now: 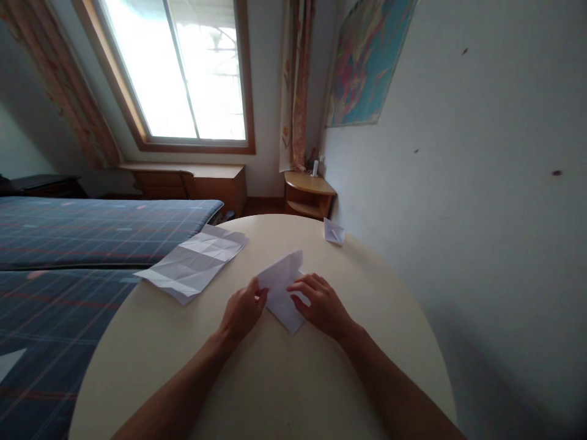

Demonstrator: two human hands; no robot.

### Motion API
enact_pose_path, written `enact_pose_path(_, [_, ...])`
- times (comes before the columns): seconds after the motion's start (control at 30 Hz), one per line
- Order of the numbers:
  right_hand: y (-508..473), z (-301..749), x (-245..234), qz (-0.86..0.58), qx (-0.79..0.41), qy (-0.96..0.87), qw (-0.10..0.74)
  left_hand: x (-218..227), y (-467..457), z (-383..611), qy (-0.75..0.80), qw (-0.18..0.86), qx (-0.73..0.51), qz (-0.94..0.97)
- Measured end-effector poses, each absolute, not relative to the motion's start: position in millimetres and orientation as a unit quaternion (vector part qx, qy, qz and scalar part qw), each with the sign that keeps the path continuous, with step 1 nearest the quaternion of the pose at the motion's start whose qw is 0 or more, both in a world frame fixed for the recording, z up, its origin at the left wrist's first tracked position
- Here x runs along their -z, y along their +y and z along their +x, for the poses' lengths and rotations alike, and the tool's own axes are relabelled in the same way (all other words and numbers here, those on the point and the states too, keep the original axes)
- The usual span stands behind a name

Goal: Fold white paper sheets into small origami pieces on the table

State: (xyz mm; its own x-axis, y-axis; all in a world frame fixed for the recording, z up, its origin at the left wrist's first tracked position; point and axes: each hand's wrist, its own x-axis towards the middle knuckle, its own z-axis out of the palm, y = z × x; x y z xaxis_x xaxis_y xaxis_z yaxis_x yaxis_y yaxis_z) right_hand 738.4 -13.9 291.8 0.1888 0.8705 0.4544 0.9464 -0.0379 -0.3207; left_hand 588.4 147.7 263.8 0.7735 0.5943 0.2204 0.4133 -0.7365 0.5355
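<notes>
A folded sheet of white paper (280,287) is between my hands over the middle of the round table, one corner pointing toward me. My left hand (244,308) pinches its left edge, thumb on top and fingers behind. My right hand (321,302) is at its right side, fingers curled, with the thumb and index fingertip near the paper's face. Whether those right fingertips grip the paper or only touch it, I cannot tell. Part of the right edge is hidden behind that hand.
Creased white sheets (197,260) lie at the left of the cream table (275,391). A small folded paper piece (334,233) stands near the far right edge. A bed with a plaid cover (92,232) borders the table on the left, a white wall (481,201) on the right.
</notes>
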Motion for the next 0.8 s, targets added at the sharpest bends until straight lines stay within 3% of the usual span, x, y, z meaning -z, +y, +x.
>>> enact_pose_path(0.17, [-7.5, 732.2, -279.8, -0.69, -0.025, -0.684, 0.235, -255.4, 153.2, 590.6, 0.359, 0.24, -0.26, 0.864])
enact_pose_path(0.33, [-7.1, 731.3, -273.2, -0.701, -0.098, -0.681, 0.19, -250.6, 159.7, 589.5, 0.268, 0.122, -0.389, 0.873])
enact_pose_path(0.53, [-11.4, 733.9, -279.5, -0.681, -0.133, -0.695, 0.19, -243.5, 159.1, 592.2, 0.145, 0.132, -0.264, 0.944])
enact_pose_path(0.8, [-8.2, 740.9, -277.0, -0.72, -0.139, -0.659, 0.17, -242.8, 155.8, 590.1, 0.127, 0.136, -0.139, 0.973])
